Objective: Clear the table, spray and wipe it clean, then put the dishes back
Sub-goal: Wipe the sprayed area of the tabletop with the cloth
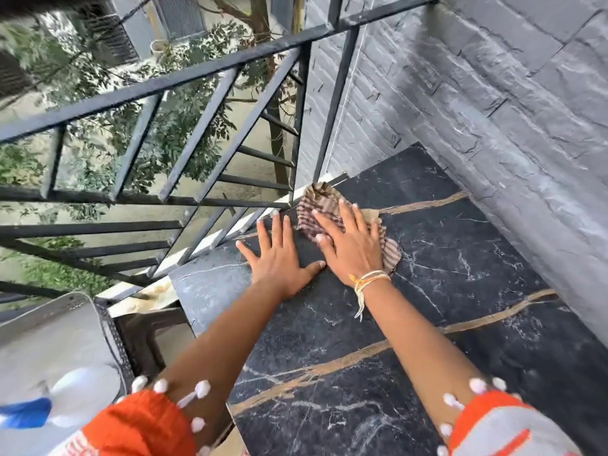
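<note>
The table (427,324), a dark marble-patterned slab with tan veins, carries no dishes in view; the wiping stage appears to be in hand. The cloth (324,209), striped brown and cream, lies flat on the far left corner of the table, close to the black metal railing (197,133) and short of the grey stone wall (493,110). The right hand (350,245) is fully open, palm down, fingers spread, pressing the cloth to the surface rather than gripping it. The left hand (279,255) is likewise open and flat, resting on bare table just beside the cloth on its left, holding nothing; it appears to serve as a brace. The cloth runs diagonally, its long axis from the far corner at the railing back toward the near right, with most of it beyond and beneath the right hand's fingers and a tail showing past the wrist. The right hand is therefore the working hand, and the unwiped expanse lies nearer the person and to the right, so the next stroke likely draws back that way. A blurred white and blue object (49,409) sits at lower left; whether it is the spray bottle cannot be confirmed.
</note>
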